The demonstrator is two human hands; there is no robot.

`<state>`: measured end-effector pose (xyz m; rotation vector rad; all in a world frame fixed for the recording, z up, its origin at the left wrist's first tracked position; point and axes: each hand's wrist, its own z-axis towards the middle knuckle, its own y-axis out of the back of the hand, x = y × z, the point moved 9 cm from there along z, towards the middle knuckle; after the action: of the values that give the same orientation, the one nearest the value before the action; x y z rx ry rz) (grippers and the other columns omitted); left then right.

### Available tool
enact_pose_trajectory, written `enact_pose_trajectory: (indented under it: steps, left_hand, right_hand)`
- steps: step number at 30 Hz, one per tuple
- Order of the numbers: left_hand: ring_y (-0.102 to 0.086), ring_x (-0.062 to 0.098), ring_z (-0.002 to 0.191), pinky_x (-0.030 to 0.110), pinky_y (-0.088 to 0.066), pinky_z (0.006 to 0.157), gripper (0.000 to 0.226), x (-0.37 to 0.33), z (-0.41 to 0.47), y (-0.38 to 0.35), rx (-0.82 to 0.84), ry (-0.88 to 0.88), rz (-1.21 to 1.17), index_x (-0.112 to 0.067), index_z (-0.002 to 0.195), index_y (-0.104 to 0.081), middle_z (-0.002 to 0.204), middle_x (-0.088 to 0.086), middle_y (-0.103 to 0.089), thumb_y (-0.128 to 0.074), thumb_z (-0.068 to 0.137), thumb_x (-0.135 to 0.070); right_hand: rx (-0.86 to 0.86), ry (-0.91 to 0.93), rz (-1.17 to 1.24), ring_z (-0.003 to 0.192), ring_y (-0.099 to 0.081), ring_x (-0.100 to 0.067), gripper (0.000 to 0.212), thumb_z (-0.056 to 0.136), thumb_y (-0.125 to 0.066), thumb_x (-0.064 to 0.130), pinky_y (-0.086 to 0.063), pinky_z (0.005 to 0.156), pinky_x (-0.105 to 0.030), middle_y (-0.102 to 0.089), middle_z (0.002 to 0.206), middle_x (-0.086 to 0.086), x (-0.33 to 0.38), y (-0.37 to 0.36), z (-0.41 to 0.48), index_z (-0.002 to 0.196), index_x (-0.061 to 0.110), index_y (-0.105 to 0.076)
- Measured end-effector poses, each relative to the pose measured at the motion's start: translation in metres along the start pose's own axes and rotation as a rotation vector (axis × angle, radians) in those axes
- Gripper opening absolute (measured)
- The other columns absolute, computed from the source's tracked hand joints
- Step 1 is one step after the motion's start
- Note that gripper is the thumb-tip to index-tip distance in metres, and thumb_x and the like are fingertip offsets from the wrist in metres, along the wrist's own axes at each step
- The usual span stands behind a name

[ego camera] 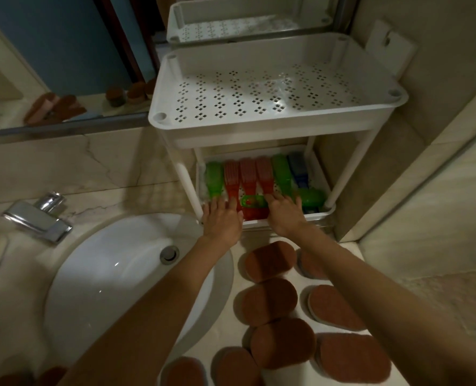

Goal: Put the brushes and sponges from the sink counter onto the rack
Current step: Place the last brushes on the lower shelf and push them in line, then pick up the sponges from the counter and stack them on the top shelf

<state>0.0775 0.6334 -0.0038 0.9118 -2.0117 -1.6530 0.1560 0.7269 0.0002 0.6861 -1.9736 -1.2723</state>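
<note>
While the left hand [222,221] and right hand [285,215] press flat on the brushes [248,174] (fingers straight, holding nothing), slide them back gently.

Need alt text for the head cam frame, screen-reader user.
Left hand and right hand reach into the lower tray of a white rack, touching a row of red, green and blue brushes. Brown sponges lie beside the sink.

The person is showing two bare forearms, slim and smooth, running uncovered from behind each wrist to the lower edge of the view. The left hand [222,222] and the right hand [285,215] are going bare as well, uncovered over knuckles, fingers and wrists.
</note>
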Motion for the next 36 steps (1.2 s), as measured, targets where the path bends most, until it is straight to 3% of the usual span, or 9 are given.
enact_pose_trajectory:
  steps: [3, 6, 9, 14, 18, 23, 27, 31, 36]
  left_hand:
    - [-0.028, 0.029, 0.139, 0.043, -0.020, 0.116, 0.048, -0.003, -0.011, 0.008, -0.090, -0.025, -0.056, -0.010, 0.143, -0.032, 0.146, 0.015, -0.037, -0.034, 0.098, -0.025]
    - [-0.038, 0.026, 0.132, 0.039, -0.023, 0.114, 0.041, -0.004, -0.043, 0.023, -0.258, -0.049, -0.170, -0.010, 0.134, -0.045, 0.136, 0.010, -0.050, -0.042, 0.093, -0.018]
    - [-0.041, 0.027, 0.130, 0.034, -0.027, 0.111, 0.043, 0.002, -0.079, 0.009, -0.188, 0.001, -0.255, -0.008, 0.136, -0.044, 0.135, 0.012, -0.050, -0.043, 0.094, -0.015]
    - [-0.049, 0.023, 0.125, 0.031, -0.038, 0.103, 0.041, -0.008, -0.128, -0.054, 0.161, 0.013, -0.400, -0.014, 0.132, -0.049, 0.135, 0.007, -0.052, -0.054, 0.092, -0.023]
    - [-0.054, 0.024, 0.122, 0.034, -0.044, 0.100, 0.063, -0.018, -0.135, -0.085, 0.292, 0.029, -0.486, -0.015, 0.136, -0.044, 0.134, 0.008, -0.055, -0.069, 0.080, -0.029]
    - [-0.059, 0.028, 0.112, 0.037, -0.048, 0.093, 0.059, -0.014, -0.128, -0.096, 0.342, 0.136, -0.440, -0.006, 0.119, -0.054, 0.123, 0.013, -0.059, -0.077, 0.070, -0.031]
    - [-0.058, 0.028, 0.112, 0.032, -0.046, 0.086, 0.067, -0.012, -0.124, -0.092, 0.303, 0.176, -0.493, -0.004, 0.122, -0.045, 0.122, 0.014, -0.057, -0.080, 0.067, -0.020]
    - [-0.054, 0.023, 0.104, 0.023, -0.039, 0.073, 0.053, -0.006, -0.126, -0.086, 0.257, 0.188, -0.588, -0.011, 0.103, -0.039, 0.120, 0.013, -0.051, -0.078, 0.067, -0.011]
    - [-0.052, 0.022, 0.111, 0.022, -0.040, 0.078, 0.053, 0.006, -0.129, -0.056, 0.240, 0.124, -0.609, -0.009, 0.120, -0.052, 0.124, 0.010, -0.048, -0.074, 0.072, -0.008]
  right_hand:
    - [-0.178, 0.067, 0.128, 0.133, -0.039, -0.031, 0.058, 0.086, -0.044, 0.002, -0.018, 0.115, -0.047, -0.045, 0.141, -0.015, 0.008, 0.014, -0.019, 0.142, 0.009, -0.034]
    - [-0.345, 0.180, 0.314, 0.111, -0.054, -0.036, 0.047, 0.081, -0.049, -0.004, -0.042, 0.094, -0.041, -0.055, 0.124, -0.020, 0.011, 0.024, -0.053, 0.128, 0.000, -0.049]
    - [-0.176, 0.292, 0.282, 0.107, -0.055, -0.037, 0.036, 0.081, -0.048, -0.003, -0.046, 0.084, -0.040, -0.054, 0.121, -0.018, 0.014, -0.001, -0.080, 0.117, 0.001, -0.054]
    - [0.096, 0.299, 0.005, 0.139, -0.027, -0.032, 0.064, 0.083, -0.046, -0.004, -0.027, 0.114, -0.034, -0.031, 0.150, -0.010, 0.000, -0.058, -0.098, 0.143, 0.014, -0.034]
    - [0.182, 0.232, -0.102, 0.146, -0.012, -0.029, 0.070, 0.091, -0.045, 0.001, -0.022, 0.117, -0.036, -0.012, 0.159, -0.006, -0.008, -0.069, -0.092, 0.151, 0.018, -0.012]
    - [0.185, 0.157, -0.112, 0.142, -0.019, -0.033, 0.075, 0.087, -0.054, 0.001, -0.032, 0.114, -0.042, -0.017, 0.156, -0.010, -0.011, -0.071, -0.080, 0.149, 0.011, -0.013]
    - [0.163, 0.132, -0.078, 0.136, -0.029, -0.031, 0.068, 0.084, -0.057, 0.001, -0.040, 0.107, -0.043, -0.030, 0.148, -0.012, -0.013, -0.067, -0.073, 0.142, 0.009, -0.024]
    - [0.142, 0.118, -0.054, 0.135, -0.033, -0.029, 0.072, 0.083, -0.060, 0.003, -0.040, 0.104, -0.041, -0.033, 0.147, -0.013, -0.014, -0.063, -0.074, 0.144, 0.007, -0.021]
    - [0.036, 0.126, 0.111, 0.133, -0.038, -0.030, 0.088, 0.079, -0.070, 0.023, -0.037, 0.108, -0.039, -0.034, 0.147, -0.013, -0.016, -0.031, -0.088, 0.147, 0.012, -0.016]
